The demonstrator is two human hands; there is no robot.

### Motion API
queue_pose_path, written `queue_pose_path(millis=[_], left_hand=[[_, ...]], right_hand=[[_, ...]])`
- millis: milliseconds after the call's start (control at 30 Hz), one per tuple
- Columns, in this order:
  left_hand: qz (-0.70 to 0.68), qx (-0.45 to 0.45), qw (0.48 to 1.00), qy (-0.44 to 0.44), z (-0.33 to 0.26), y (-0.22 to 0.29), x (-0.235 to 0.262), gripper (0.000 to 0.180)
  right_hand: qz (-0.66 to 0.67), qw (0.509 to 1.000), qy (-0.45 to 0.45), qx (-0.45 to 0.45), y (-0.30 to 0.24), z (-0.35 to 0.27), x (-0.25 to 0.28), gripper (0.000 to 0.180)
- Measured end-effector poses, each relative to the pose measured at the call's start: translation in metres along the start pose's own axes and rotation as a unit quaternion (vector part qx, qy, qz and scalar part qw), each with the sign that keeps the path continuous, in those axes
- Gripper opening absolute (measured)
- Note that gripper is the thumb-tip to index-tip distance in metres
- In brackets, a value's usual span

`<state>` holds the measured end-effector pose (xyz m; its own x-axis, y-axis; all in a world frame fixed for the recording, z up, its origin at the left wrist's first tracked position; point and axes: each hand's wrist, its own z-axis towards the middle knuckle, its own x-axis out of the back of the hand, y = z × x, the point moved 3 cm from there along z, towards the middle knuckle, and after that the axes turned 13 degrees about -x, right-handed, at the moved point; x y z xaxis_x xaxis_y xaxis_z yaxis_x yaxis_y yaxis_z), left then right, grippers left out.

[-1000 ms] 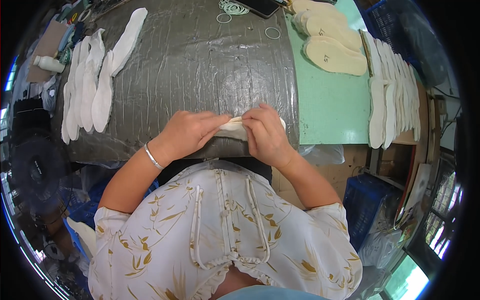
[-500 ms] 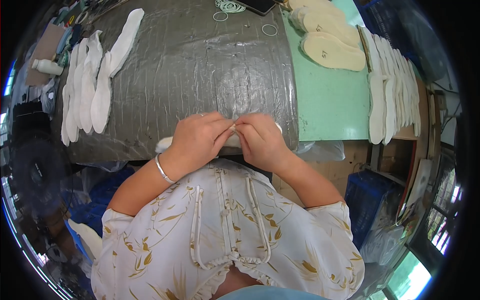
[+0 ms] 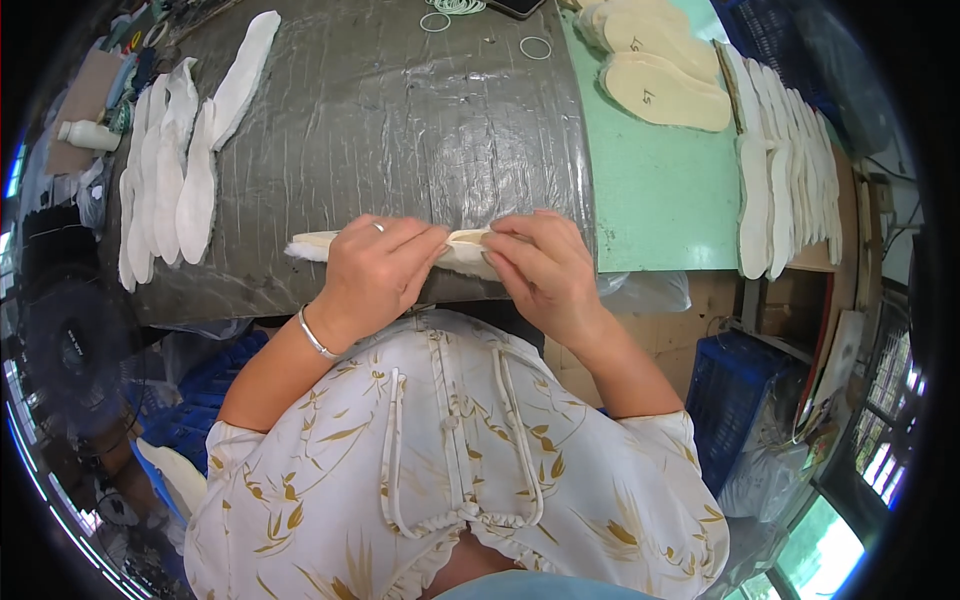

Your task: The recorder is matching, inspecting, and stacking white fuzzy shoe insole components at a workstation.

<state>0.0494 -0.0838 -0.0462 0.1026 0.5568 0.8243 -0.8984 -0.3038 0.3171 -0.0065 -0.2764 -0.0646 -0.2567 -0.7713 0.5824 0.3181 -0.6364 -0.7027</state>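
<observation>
Near the front edge of the dark table, a cream insole with white fleece lies crosswise. My left hand pinches its upper edge, fingers and thumb closed. Just to the right, my right hand pinches the same edge, its thumb beneath the fingers. A narrow fold or gap in the cream layer shows between the two hands. The left end of the insole sticks out past my left hand, with fleece along its lower side. Much of the right end is hidden under my right hand.
White fleece insoles lie in a row at the left, next to a white bottle. Cream insoles are piled on the green board; more white ones stand farther right. Rubber bands lie at the back.
My hands have drawn apart along the insole's edge, the right one moving right. More of the insole shows between them and at its left end.
</observation>
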Motion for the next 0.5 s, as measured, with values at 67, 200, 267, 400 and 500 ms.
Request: queue_pose_path(millis=[67, 200, 267, 400, 500], left_hand=[[0.01, -0.011, 1.0, -0.001, 0.0, 0.001, -0.001, 0.017], [0.032, -0.03, 0.999, 0.001, -0.004, 0.002, -0.003, 0.018], [0.037, -0.039, 0.999, 0.006, -0.007, 0.0, -0.007, 0.018], [0.04, -0.044, 0.998, 0.002, -0.009, 0.001, -0.01, 0.017], [0.025, -0.05, 0.998, 0.012, -0.008, 0.002, -0.009, 0.016]], right_hand=[[-0.001, 1.0, -0.009, 0.0, 0.0, 0.002, -0.002, 0.02], [-0.024, 0.998, -0.057, -0.008, -0.002, 0.005, -0.005, 0.018], [-0.04, 0.996, -0.076, -0.009, -0.003, 0.006, -0.005, 0.017], [-0.051, 0.995, -0.082, 0.019, -0.002, 0.004, -0.008, 0.015], [-0.019, 0.999, -0.029, 0.026, 0.001, 0.0, -0.012, 0.015]])
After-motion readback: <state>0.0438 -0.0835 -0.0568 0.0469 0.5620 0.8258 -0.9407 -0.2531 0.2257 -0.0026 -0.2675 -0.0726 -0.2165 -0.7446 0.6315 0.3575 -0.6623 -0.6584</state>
